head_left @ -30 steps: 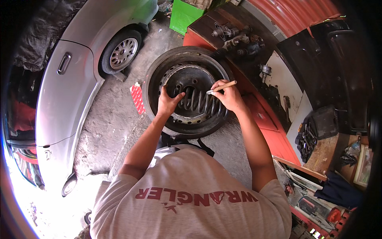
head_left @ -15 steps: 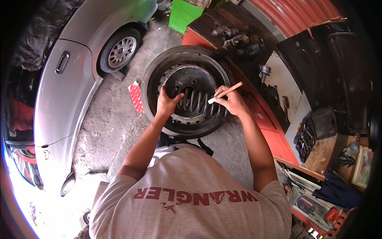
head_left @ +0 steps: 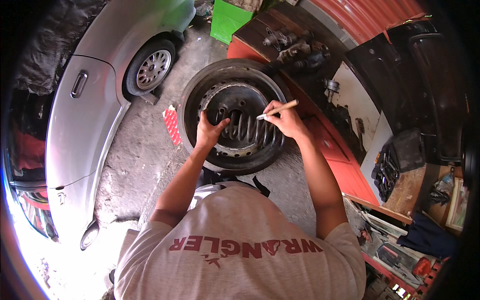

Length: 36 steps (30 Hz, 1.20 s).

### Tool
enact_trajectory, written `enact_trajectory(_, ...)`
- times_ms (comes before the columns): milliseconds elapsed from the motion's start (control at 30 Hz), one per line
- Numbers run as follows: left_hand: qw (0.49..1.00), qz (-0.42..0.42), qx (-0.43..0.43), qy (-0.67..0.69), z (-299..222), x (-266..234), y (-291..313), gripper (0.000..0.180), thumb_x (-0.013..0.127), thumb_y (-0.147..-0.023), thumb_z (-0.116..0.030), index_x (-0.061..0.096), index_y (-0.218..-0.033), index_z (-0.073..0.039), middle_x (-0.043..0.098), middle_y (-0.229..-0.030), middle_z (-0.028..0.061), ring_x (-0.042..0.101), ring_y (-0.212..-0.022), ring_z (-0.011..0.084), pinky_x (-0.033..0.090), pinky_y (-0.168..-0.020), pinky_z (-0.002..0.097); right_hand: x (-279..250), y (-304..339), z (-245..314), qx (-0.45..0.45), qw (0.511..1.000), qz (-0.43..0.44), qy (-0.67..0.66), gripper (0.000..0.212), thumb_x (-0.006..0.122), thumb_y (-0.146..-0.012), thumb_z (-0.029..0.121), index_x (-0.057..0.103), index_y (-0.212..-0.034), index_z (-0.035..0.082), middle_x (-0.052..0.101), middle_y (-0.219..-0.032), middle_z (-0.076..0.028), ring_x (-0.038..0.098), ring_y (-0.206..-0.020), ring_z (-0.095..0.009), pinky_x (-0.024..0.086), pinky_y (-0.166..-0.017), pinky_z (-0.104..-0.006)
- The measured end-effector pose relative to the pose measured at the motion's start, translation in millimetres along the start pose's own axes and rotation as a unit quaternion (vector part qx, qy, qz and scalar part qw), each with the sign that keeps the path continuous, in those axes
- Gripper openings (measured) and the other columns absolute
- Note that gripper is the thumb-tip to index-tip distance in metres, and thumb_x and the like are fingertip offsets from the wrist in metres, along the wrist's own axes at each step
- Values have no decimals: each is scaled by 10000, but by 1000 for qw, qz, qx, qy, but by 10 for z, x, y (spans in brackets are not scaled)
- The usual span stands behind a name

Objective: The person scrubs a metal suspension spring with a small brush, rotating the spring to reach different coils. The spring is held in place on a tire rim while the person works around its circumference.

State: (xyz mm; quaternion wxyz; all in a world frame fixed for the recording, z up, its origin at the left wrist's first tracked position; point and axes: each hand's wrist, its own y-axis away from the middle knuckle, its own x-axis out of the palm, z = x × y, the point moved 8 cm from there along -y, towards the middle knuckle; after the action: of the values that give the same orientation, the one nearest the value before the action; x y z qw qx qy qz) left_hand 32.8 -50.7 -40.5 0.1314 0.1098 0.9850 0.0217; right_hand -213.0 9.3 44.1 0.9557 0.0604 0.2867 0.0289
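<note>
A dark coil spring [head_left: 241,129] lies on its side across a black steel wheel rim [head_left: 200,82]. My left hand [head_left: 209,132] grips the spring's left end, thumb on the coils and fingers round the outer side. In my right hand [head_left: 285,120] is a small paintbrush [head_left: 281,107] with a wooden handle and a whitish tip, pinched between thumb and fingers. Its tip is over the right part of the spring, at or close to a coil; contact is too small to tell.
A silver car [head_left: 90,100] stands at the left. Beside the rim lies a red patterned packet [head_left: 171,126]. To the right, a red-sided workbench [head_left: 325,145] carries greasy metal parts [head_left: 300,47] and a black tool case [head_left: 397,162]. A green container [head_left: 230,20] stands beyond.
My right hand and the paintbrush have moved a little left and up along the spring. The left hand keeps its hold in nearly the same place.
</note>
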Motion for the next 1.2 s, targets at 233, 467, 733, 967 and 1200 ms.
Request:
enact_trajectory(233, 1000, 3, -9, -14, 166, 27, -52, 815, 870, -744, -369, 474, -1307, 67, 644, -1185, 285, 639, -1131, 382, 498, -969, 415, -66, -124, 72, 31, 995, -14, 94, 163, 696, -881, 158, 635, -974, 40, 688, -912, -101, 672, -917, -220, 496, -835, -360)
enact_trajectory(467, 1000, -6, 14, -18, 99, 25, -42, 819, 869, -739, -393, 483, -1301, 61, 646, -1185, 281, 641, -1125, 387, 502, -959, 418, 45, -119, 197, 21, 995, 92, 44, 141, 691, -869, 107, 627, -966, 28, 679, -907, -91, 660, -935, -197, 489, -857, -356)
enact_trajectory(733, 1000, 4, 1, 5, 167, 25, -46, 811, 869, -742, -390, 483, -1299, 56, 653, -1171, 274, 647, -1112, 390, 507, -948, 417, 108, -151, 290, 23, 992, 106, 57, 181, 699, -844, 151, 638, -972, 40, 706, -965, -162, 677, -989, -322, 500, -869, -418)
enact_trajectory(967, 999, -5, 16, -32, 145, 9, -34, 834, 862, -750, -383, 455, -1321, 69, 639, -1178, 300, 635, -1133, 399, 501, -961, 424, 34, -145, 140, 21, 997, 66, 20, 176, 702, -856, 152, 631, -967, 35, 691, -945, -145, 673, -958, -310, 501, -850, -393)
enact_trajectory(1200, 1000, 19, 7, -5, 155, 38, -44, 814, 861, -756, -362, 457, -1327, 55, 635, -1193, 291, 628, -1142, 404, 497, -966, 427, 66, -206, 207, 19, 980, -14, 198, 134, 691, -873, 109, 622, -959, 34, 677, -915, -105, 666, -930, -242, 494, -844, -369)
